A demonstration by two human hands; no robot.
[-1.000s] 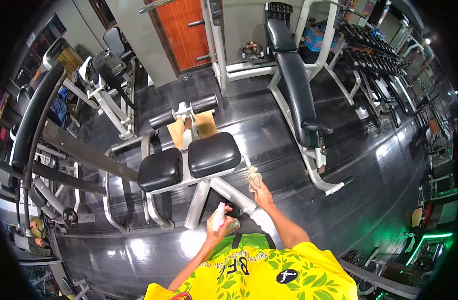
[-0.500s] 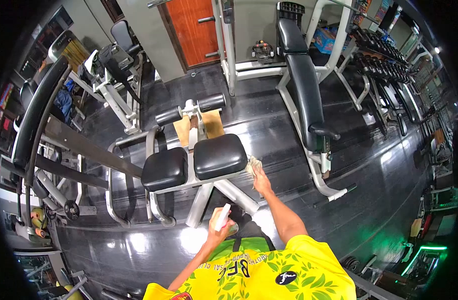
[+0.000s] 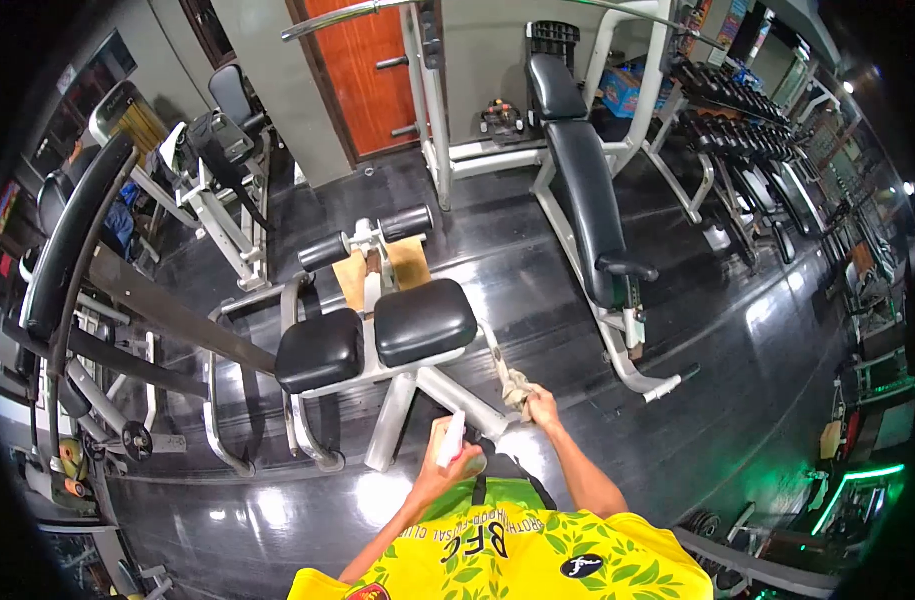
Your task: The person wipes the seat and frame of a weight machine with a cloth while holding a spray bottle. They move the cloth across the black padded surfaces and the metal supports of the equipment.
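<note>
Close to my body, my left hand (image 3: 436, 470) is wrapped around a spray bottle (image 3: 454, 440) with a white top. My right hand (image 3: 542, 408) grips a crumpled, pale cloth (image 3: 518, 388). The cloth overlaps the lower end of a light-coloured bar beside the gym bench, just above the foot of its grey leg (image 3: 463, 400). Two black padded seats, the right seat (image 3: 426, 322) and the left seat (image 3: 320, 351), sit on the bench frame in front of me. Beyond them are two black foam rollers (image 3: 408, 223).
An incline bench (image 3: 590, 200) stands to the right under a rack with a barbell (image 3: 348, 15). Dumbbell racks (image 3: 743, 135) line the far right. More machines stand at the left, including a tall padded backrest (image 3: 78, 235). The floor (image 3: 678, 450) is black and shiny.
My right hand has moved down with the cloth, from the right seat's edge toward the bench leg. My left hand still holds the spray bottle. The view has shifted slightly.
</note>
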